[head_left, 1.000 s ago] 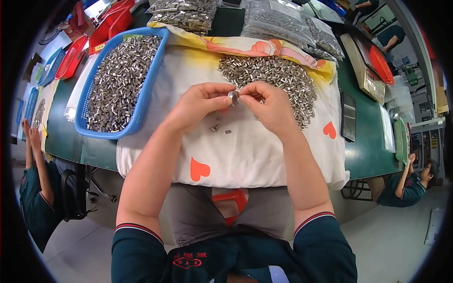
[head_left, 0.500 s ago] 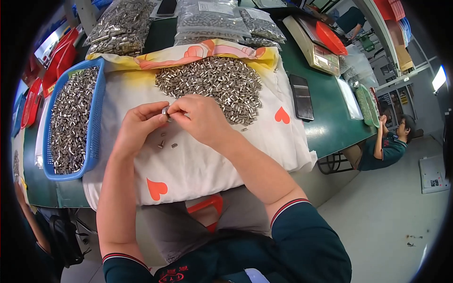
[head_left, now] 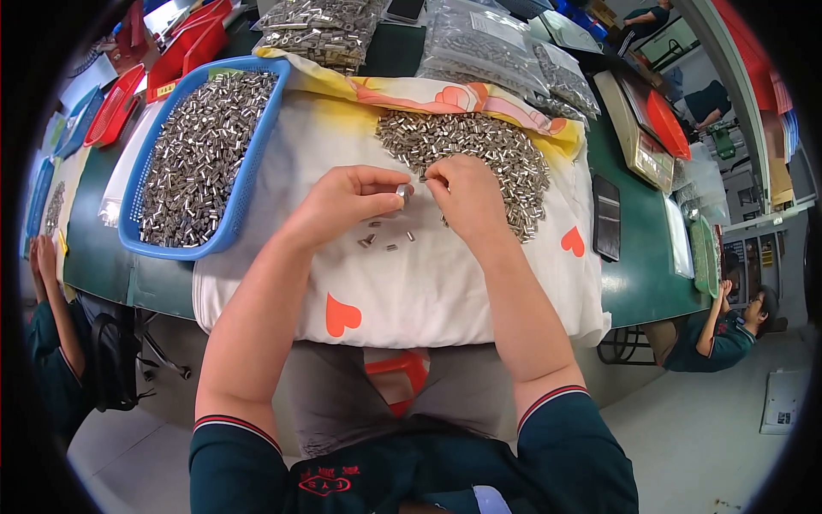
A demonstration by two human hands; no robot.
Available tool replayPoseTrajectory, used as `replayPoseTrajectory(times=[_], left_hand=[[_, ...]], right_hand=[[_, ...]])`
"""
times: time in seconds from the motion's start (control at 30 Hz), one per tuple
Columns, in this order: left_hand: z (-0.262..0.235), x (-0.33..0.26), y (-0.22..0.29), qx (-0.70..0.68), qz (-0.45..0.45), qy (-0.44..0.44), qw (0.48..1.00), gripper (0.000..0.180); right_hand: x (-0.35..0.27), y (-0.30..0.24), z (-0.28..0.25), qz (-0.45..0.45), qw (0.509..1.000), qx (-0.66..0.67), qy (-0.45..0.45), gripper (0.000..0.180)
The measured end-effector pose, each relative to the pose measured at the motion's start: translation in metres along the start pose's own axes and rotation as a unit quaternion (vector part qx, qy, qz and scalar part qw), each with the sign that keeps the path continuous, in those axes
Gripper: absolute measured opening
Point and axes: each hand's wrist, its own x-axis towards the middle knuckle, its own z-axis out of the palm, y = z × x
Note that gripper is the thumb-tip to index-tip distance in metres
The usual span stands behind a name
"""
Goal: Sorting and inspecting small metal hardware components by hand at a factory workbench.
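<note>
Over the white cloth (head_left: 282,171), my left hand (head_left: 342,204) pinches a small shiny metal ring (head_left: 405,194) between thumb and fingers. My right hand (head_left: 469,199) is just to its right, a small gap apart. Its fingertips are pressed together on something too small to make out. Behind and beside the right hand spreads a heap of short silver metal sleeves (head_left: 519,167). Several loose metal pieces (head_left: 366,241) lie on the cloth below my hands.
A blue plastic basket (head_left: 242,190) full of similar sleeves stands at left. Bags of metal parts (head_left: 479,51) line the back. A black phone-like object (head_left: 606,218) and a scale (head_left: 638,141) lie at right. Co-workers sit at both sides; red bins (head_left: 116,107) are far left.
My hands have come apart; the right one has moved away from the ring in the left. The view has shifted, so the table appears further right.
</note>
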Motion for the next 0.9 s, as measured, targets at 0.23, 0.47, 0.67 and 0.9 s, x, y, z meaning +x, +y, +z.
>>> replayPoseTrajectory(times=[0.23, 0.47, 0.67, 0.9], left_hand=[[-0.003, 0.004, -0.002, -0.001, -0.004, -0.004, 1.000, 0.032], [-0.005, 0.004, -0.005, -0.015, 0.002, 0.027, 1.000, 0.033], [-0.005, 0.003, -0.005, -0.041, 0.001, 0.018, 0.999, 0.032], [-0.003, 0.005, -0.008, 0.015, 0.012, 0.024, 1.000, 0.030]], right_hand=[[0.001, 0.000, 0.009, -0.051, 0.998, -0.040, 0.014, 0.006], [-0.002, -0.018, -0.017, 0.151, 0.945, 0.283, -0.060, 0.006], [-0.005, -0.024, -0.016, 0.076, 0.945, 0.311, -0.070, 0.007], [-0.009, -0.028, -0.007, -0.038, 0.991, 0.127, 0.013, 0.008]])
